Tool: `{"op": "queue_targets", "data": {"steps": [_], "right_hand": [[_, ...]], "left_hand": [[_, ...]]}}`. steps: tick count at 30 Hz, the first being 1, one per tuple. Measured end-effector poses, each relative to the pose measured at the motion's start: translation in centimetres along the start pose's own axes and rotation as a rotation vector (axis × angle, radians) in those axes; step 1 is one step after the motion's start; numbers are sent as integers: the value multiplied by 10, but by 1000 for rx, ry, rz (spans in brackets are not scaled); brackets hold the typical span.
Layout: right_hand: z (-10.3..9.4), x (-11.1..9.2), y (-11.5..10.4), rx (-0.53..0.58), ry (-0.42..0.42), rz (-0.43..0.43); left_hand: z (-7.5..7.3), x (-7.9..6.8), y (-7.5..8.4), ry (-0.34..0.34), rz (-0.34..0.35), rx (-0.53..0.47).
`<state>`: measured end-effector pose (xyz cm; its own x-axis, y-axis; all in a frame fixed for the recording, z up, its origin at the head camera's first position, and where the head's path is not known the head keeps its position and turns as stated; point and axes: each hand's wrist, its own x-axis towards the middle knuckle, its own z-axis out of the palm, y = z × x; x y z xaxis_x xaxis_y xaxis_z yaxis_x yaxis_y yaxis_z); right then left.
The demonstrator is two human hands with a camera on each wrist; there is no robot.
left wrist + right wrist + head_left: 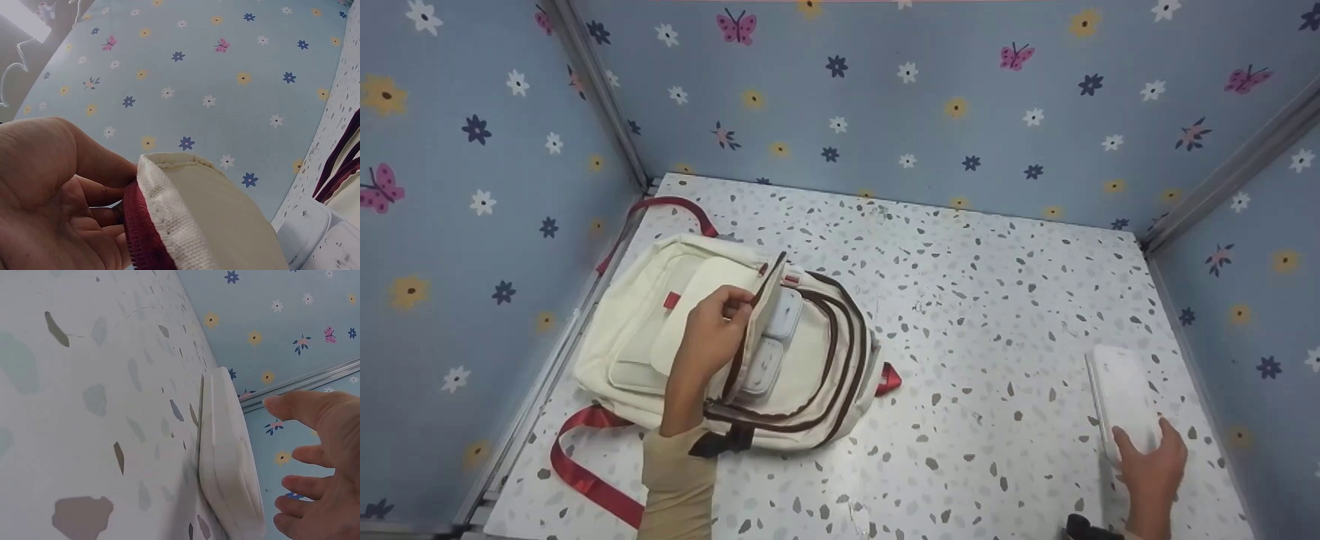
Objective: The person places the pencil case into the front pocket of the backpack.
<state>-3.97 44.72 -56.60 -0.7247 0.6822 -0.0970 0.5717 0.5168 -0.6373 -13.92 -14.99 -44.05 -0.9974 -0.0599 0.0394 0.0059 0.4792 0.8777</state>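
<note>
A cream backpack [645,315] with dark red zippers lies on the table at the left. My left hand [712,330] pinches the edge of its front pocket flap [197,208] between thumb and fingers, holding it away from the bag. Inside the opened pocket sit two pale, rounded cases [781,315], side by side. At the right, my right hand [1155,461] hovers around the near end of a flat white box [1125,390], fingers spread. In the right wrist view, a gap shows between those fingers and the white box [225,450].
Red straps [592,484] trail from the bag onto the speckled white table [960,337]. Blue flowered panels [885,97] stand along the back and both sides, with metal rails [607,97] at the corners.
</note>
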Motion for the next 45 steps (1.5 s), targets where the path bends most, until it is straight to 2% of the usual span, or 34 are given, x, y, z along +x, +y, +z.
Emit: {"op": "queue_targets", "data": {"steps": [3,9,14,19,25,34,45], "right_hand": [[3,2,2,-27,-41,24],[4,3,9,-52,-60,86],[4,4,14,-79,-109,139],[4,4,16,-108,-138,159],[6,0,19,-102,-125,139],[9,-3,19,-55,-122,203],[5,-5,16,-63,-108,200]], "left_hand": [[0,0,0,1,-3,0],[1,0,0,7,-12,-4],[0,0,1,4,-12,2],[0,0,1,3,-17,3],[0,0,0,2,-17,-6],[1,0,1,8,-13,6],[2,0,2,11,-24,2]]}}
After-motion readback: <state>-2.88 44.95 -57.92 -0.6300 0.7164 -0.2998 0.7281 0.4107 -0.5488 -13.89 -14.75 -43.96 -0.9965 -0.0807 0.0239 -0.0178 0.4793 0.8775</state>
